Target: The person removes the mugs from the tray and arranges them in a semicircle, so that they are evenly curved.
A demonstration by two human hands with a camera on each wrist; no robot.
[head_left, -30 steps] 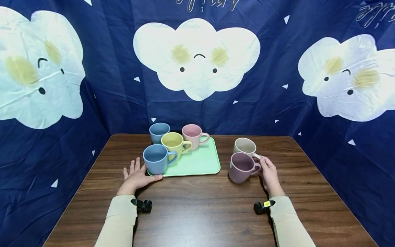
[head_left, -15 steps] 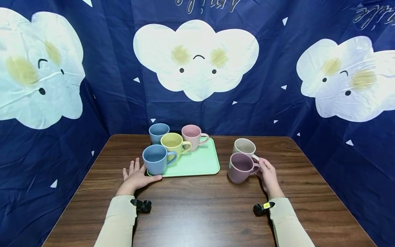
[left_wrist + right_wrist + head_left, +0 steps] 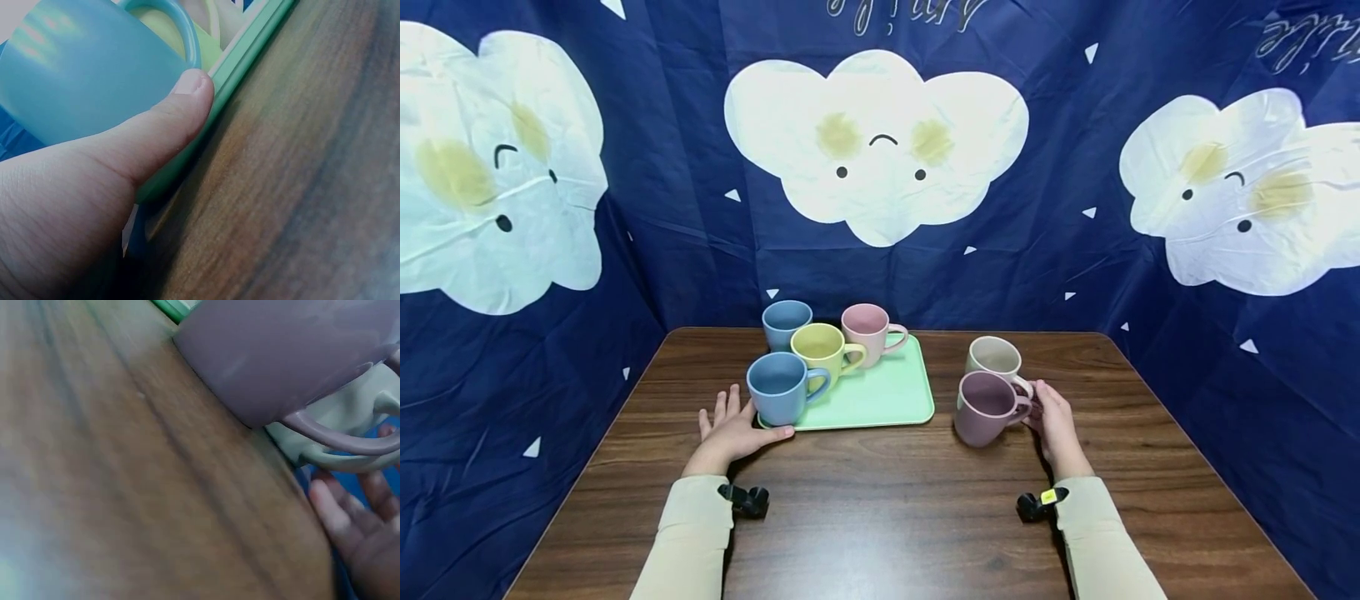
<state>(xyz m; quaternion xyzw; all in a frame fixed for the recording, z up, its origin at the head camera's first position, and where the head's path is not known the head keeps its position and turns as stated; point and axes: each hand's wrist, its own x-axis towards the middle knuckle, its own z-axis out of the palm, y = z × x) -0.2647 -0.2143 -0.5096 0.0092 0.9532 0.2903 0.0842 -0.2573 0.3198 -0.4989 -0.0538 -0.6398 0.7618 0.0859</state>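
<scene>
My left hand (image 3: 730, 433) is at the left front corner of a light green tray (image 3: 887, 404), fingers spread and thumb along the front rim. Beside it a blue mug (image 3: 777, 396) stands upright on the tray. On the right, a purple mug (image 3: 979, 421) stands on the table in front of a beige mug (image 3: 995, 354), partly hiding it. My right hand (image 3: 1054, 425) is right at their handles. The right wrist view shows its fingers (image 3: 331, 509) loosely apart beneath the beige mug's handle (image 3: 350, 463), with blue showing between.
A yellow mug (image 3: 818, 346), a pink mug (image 3: 867, 333) and another blue mug (image 3: 786, 321) stand at the tray's back left. The brown wooden table (image 3: 895, 517) ends at a dark blue cloud-print cloth (image 3: 880, 283) behind and at both sides.
My right hand's fingers have shifted slightly right, away from the beige mug's handle. The left hand, the tray and the mugs have stayed in place.
</scene>
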